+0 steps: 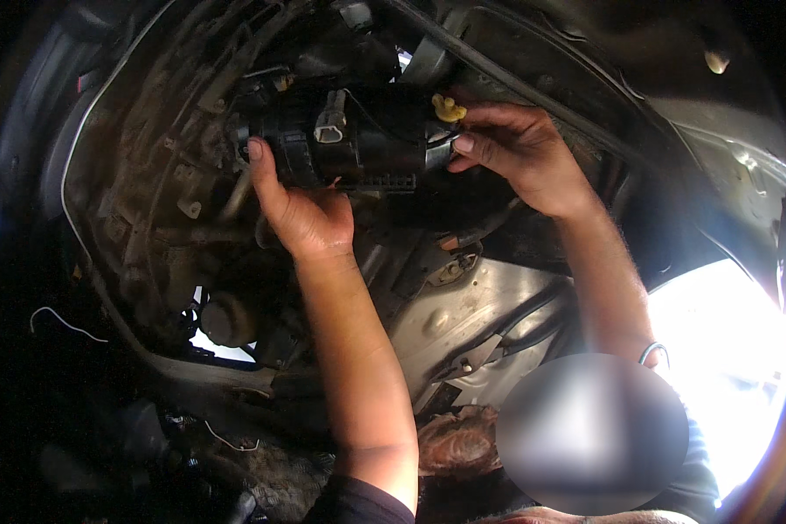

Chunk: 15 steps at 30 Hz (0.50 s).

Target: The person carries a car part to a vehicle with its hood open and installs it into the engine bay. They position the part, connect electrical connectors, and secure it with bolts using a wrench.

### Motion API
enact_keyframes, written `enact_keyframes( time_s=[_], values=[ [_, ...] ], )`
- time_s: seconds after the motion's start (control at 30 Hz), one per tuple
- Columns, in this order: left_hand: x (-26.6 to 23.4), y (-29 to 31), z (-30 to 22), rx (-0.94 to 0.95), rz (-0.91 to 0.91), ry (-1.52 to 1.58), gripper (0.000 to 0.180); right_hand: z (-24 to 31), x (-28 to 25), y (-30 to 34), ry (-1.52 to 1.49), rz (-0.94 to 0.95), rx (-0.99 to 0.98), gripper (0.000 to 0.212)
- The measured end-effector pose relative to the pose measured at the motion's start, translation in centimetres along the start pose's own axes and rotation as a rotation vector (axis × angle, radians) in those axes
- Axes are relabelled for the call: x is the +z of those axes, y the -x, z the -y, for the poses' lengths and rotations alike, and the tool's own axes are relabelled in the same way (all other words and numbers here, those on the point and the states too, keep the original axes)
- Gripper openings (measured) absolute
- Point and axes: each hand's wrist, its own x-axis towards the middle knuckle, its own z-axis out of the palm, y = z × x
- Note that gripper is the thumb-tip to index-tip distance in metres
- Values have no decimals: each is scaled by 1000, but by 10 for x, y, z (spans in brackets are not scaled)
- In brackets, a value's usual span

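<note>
A black cylindrical unit [380, 157], lying crosswise, hangs between my two hands below a dark car-body cavity. My left hand [310, 210] cups it from below at its left part. The thumb lies up along the near side and the fingers are mostly hidden behind the unit. At the right end, my right hand [524, 153] is closed, thumb and fingers pinching the end; exactly what lies between them is partly hidden. A yellow plug-like piece [448, 108] sits just above those fingertips. On the near side of the unit is a pale connector [330, 127] with a thin dark wire.
Dark metal brackets and panels [192, 210] surround the hands. A bare pale metal panel [472, 297] with dark cables [520, 327] lies between my forearms. Thin white wires [70, 323] show at the left. Bright daylight enters at the right, near a blurred oval patch.
</note>
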Motion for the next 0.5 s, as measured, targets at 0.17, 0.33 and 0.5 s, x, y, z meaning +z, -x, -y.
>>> enact_keyframes(
  time_s=[0.17,0.33,0.5],
  values=[
    [-6,0,-1,11,6,-58,77,-1,-5,1,151,-68,-28,20],
    [-6,-2,2,119,42,15,85,-6,1,0,160,-195,-116,14],
    [-7,-4,9,141,9,69,88,-4,6,-2,125,-230,-255,12]
  ],
)
